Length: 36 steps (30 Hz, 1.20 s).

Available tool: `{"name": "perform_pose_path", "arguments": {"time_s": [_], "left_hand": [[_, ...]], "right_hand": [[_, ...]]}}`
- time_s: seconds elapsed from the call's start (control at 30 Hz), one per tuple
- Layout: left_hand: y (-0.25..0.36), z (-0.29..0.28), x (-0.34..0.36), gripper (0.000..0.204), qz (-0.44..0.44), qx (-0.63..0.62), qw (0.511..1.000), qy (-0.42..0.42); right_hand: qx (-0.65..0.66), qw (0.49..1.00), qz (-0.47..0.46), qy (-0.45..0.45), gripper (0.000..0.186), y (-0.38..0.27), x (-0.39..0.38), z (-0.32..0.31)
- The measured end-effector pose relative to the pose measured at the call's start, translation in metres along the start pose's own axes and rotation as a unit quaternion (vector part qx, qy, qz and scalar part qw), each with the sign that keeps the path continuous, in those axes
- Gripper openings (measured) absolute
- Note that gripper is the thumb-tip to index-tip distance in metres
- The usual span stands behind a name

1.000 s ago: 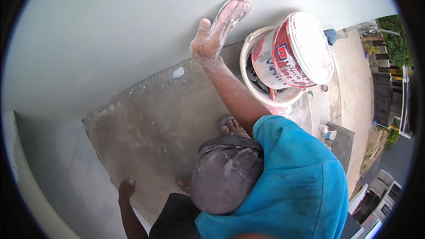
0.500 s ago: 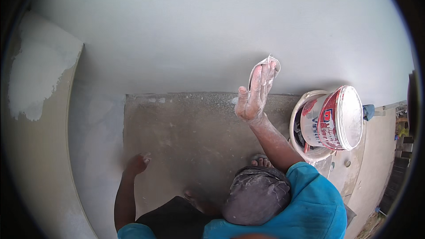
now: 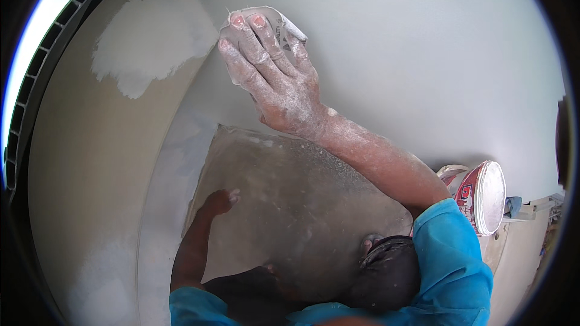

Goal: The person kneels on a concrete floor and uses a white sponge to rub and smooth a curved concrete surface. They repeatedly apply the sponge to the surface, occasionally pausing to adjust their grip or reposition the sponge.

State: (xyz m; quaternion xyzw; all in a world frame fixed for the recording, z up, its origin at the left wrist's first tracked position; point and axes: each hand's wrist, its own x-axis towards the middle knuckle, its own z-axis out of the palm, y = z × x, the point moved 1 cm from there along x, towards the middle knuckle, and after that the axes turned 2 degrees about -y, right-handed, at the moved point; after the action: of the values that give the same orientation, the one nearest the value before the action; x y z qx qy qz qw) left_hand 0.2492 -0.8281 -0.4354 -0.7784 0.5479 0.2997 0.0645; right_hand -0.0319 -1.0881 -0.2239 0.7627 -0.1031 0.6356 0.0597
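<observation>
Right hand (image 3: 275, 84), grip spread, holds paper sheet (image 3: 275, 19) against wall (image 3: 393, 54) near twelve o'clock; sheet judged light, pliable, best pressed flat mid-face. Left hand (image 3: 219, 202), eight o'clock: grip unclear.

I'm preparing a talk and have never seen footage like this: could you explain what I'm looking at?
There is no robot here, just a person's two bare hands. The camera is worn on the head and looks down; its fisheye lens bends straight edges near the rim. The right hand, dusted white, reaches up with fingers spread over a pale sheet at the smooth wall. The left hand hangs lower, over the grey floor; whether it holds anything is too small to tell. By the wall at the right is a white-and-red bucket, partly hidden by the right arm.
</observation>
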Motion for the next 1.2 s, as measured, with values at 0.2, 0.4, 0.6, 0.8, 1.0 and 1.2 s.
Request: {"name": "perform_pose_path", "arguments": {"time_s": [0.2,0.4,0.6,0.8,1.0,1.2], "left_hand": [[-0.034,0.018,0.025,0.042,-0.013,-0.038,0.999,0.022],[-0.067,0.03,0.061,0.044,-0.025,-0.043,0.999,0.006],[-0.064,0.033,0.065,0.043,0.067,0.001,0.992,0.111],[-0.094,0.028,0.048,0.045,-0.007,0.031,0.998,0.046],[-0.087,0.029,0.043,0.049,-0.103,0.019,0.994,0.009],[-0.109,0.042,0.054,0.049,-0.101,-0.055,0.992,0.055]], "right_hand": [[-0.226,0.955,0.137,0.137,0.064,0.027,0.081,-0.028],[-0.282,0.958,0.053,0.001,0.041,0.036,0.032,-0.014],[-0.249,0.949,-0.138,-0.134,0.038,0.061,0.034,-0.025],[-0.291,0.95,-0.102,-0.054,0.043,0.059,0.085,-0.069],[-0.284,0.945,-0.104,-0.125,0.048,0.071,0.077,-0.094],[-0.357,0.932,-0.03,0.052,0.043,0.07,0.125,-0.136]]}}
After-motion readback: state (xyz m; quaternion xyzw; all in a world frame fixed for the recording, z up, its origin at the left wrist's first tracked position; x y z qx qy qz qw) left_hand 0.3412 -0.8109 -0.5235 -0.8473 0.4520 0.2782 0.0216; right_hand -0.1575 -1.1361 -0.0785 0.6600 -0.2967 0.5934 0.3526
